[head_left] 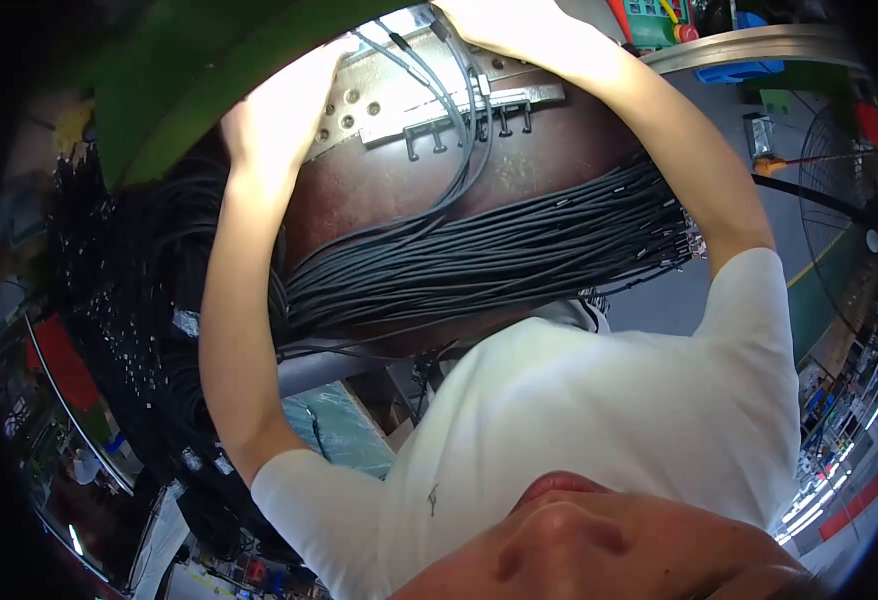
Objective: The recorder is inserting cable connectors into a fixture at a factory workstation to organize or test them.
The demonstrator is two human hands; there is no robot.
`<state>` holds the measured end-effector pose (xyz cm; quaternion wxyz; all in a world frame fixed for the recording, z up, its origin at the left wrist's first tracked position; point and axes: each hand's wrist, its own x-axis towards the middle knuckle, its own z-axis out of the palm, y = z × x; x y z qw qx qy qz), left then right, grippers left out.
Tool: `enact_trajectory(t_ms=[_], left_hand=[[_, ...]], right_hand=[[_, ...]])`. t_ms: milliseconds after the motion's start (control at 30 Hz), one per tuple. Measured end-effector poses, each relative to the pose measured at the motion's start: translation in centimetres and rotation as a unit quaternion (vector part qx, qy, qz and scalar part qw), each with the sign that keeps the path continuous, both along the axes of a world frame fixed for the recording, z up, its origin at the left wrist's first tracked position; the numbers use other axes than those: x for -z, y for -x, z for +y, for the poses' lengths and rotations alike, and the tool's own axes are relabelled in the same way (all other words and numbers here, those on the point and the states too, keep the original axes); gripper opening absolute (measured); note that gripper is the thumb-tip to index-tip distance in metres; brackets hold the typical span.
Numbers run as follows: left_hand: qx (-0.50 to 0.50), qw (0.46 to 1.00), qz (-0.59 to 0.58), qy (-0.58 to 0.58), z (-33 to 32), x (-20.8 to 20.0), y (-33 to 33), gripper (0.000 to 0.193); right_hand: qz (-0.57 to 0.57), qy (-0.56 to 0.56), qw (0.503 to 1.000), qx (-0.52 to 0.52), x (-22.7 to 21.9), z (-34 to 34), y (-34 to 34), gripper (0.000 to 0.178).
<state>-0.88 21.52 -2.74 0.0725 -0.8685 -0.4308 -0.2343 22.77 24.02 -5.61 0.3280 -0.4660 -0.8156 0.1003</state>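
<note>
Both my hands reach to the top of the picture, brightly lit, at a metal plate with round holes (351,108). My left hand (304,85) is by the plate's left side, its fingers mostly hidden behind a dark green edge. My right hand (504,22) is by the plate's upper right, its fingers cut off by the picture's top edge. Between them a few grey cables (427,75) run down past a metal bar with black hooks (459,115). They join a thick bundle of black cables (479,240) lying across the brown tabletop (359,195). Whether either hand grips a cable is hidden.
More black cables (119,290) hang in a large mass at the left. A black fan (839,200) stands at the right, near an orange-handled screwdriver (771,165). A green box with a red knob (659,22) is at the upper right. Green plastic wrap (344,430) lies below the table.
</note>
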Motion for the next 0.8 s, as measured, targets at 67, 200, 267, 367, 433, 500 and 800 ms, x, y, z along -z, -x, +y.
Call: enact_trajectory(t_ms=[67, 200, 267, 367, 433, 500, 800], left_hand=[[-0.002, 0.989, 0.127, -0.072, 1.8, 2.1, 0.9, 0.03], [0.067, 0.979, 0.07, -0.177, 1.6, 1.3, 0.3, 0.031], [0.034, 0.987, 0.083, -0.134, 1.8, 2.6, -0.1, 0.029], [-0.006, 0.989, 0.089, -0.121, 2.4, 3.9, 0.4, 0.028], [-0.002, 0.978, 0.136, -0.161, 2.4, 3.5, 0.7, 0.028], [-0.002, 0.979, 0.126, -0.162, 2.4, 3.7, 0.5, 0.029], [-0.005, 0.998, 0.01, -0.055, 1.2, 3.0, 1.2, 0.045]], right_hand=[[-0.009, 0.026, 1.0, -0.009, 0.9, -0.3, 1.7, 0.025], [-0.044, 0.06, 0.997, 0.017, 0.2, -2.3, -2.5, 0.025], [-0.033, 0.089, 0.995, 0.024, -0.7, -2.8, -2.8, 0.026], [-0.014, 0.134, 0.991, 0.021, -0.1, 0.2, 1.1, 0.026], [-0.003, 0.167, 0.986, 0.023, -0.6, -0.3, 1.3, 0.026], [0.007, 0.2, 0.979, 0.029, -0.7, -0.3, 0.1, 0.027], [0.064, 0.32, 0.945, 0.031, -3.7, -1.3, -0.7, 0.028]])
